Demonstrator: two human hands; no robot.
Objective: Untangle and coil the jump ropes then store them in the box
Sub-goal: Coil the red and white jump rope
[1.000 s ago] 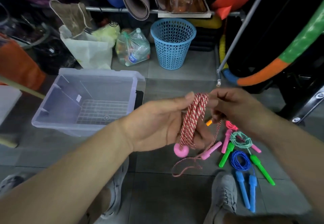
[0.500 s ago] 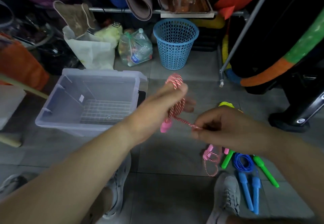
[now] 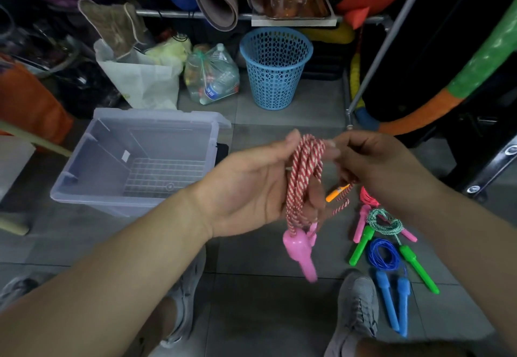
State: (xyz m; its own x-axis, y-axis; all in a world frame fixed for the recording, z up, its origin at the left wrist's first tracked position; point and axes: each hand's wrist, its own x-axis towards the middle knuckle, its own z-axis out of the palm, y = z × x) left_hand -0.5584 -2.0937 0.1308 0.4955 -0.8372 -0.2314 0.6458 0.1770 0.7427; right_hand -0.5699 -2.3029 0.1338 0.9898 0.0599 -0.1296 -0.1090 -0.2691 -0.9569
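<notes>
My left hand (image 3: 251,186) holds several loops of a red-and-white jump rope (image 3: 303,172) draped over its fingers; the rope's pink handles (image 3: 299,250) dangle below the palm. My right hand (image 3: 372,163) pinches the same rope at the top of the loops, touching the left fingertips. The clear plastic box (image 3: 84,186) stands open on the floor to the left, nothing inside. On the floor at the right lie a coiled green rope with green handles (image 3: 386,225), a coiled blue rope with blue handles (image 3: 384,256) and a pink rope (image 3: 366,203), partly hidden by my right forearm.
A blue mesh basket (image 3: 275,68) stands behind the hands, with plastic bags (image 3: 212,77) to its left. A slanted metal pole (image 3: 375,63) and padded gear crowd the right. My grey shoes (image 3: 355,314) rest on the tiles below.
The hands came back together: the right hand rose from pulling a strand low and now meets the left at the loop top. The pink handles now hang below the left palm.
</notes>
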